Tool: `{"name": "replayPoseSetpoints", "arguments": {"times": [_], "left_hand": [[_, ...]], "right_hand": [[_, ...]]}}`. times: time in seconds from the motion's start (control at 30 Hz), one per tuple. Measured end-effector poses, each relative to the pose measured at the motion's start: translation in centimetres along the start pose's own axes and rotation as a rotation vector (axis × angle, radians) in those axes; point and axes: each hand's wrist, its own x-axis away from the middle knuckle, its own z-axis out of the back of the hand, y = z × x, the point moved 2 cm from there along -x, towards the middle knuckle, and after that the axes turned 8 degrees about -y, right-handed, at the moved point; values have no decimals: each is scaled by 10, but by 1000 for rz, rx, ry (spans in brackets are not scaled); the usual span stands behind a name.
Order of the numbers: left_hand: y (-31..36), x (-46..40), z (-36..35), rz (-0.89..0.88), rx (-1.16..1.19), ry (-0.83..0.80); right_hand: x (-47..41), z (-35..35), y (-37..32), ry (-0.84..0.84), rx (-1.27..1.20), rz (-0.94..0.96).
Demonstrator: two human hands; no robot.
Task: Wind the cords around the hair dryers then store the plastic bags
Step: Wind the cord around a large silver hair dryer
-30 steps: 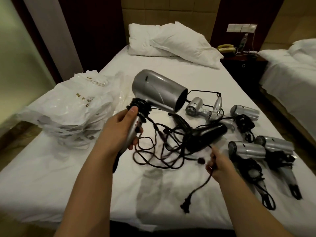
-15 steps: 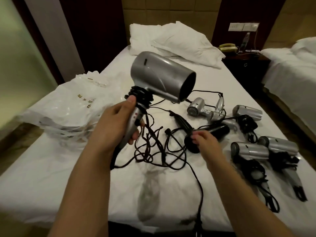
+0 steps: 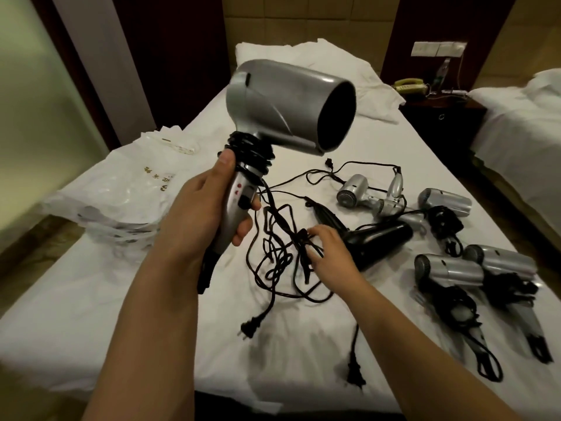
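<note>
Dryer: silver hair dryer (image 3: 285, 104) raised higher than before.
Left hand (image 3: 203, 214): still grips its handle.
Right hand (image 3: 331, 253): moved onto tangled cord (image 3: 282, 238), fingers curled, pinching it.

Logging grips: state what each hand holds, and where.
Left hand grips the large silver dryer by its handle; right hand pinches the loose cord mid-length.

A large silver hair dryer (image 3: 288, 104) is held up above the bed (image 3: 91, 299) by the left hand (image 3: 206, 208), which is wrapped round its handle; black cord (image 3: 252, 150) is wound just below the barrel. The tangled loose cord (image 3: 282, 256) on the sheet is pinched by the right hand (image 3: 331, 253). A black dryer (image 3: 379, 241) lies just beyond. Plastic bags (image 3: 121, 196) are piled at the left.
</note>
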Motion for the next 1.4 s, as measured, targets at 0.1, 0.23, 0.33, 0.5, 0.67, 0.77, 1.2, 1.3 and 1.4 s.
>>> {"name": "replayPoseSetpoints", "arguments": {"times": [0.1,0.23,0.33,0.5,0.67,0.77,1.2,1.3,1.4], "left_hand": [[7,2,1,-33,39,-59],[11,2,0,-35,62,-135],[15,2,2,-76,6,-68],[18,6,23,-34,77,170],[15,8,21,-26,0,193],[16,8,23,-48,-3,228],[27,2,23,-72,84,223],[20,-2,4,-41,47,150],[17,-4,-6,-44,-31,94]], "right_hand": [[-1,1,-15,-19,-57,123],[-1,17,-75,-108,-671,238],[-6,11,-91,-392,-567,235],[-7,15,-18,-125,-516,-96],[-4,32,41,146,-552,-359],[0,46,75,265,-415,-513],[3,63,10,334,-359,-325],[9,55,-69,90,-589,57],[15,40,-114,-254,-648,268]]}}
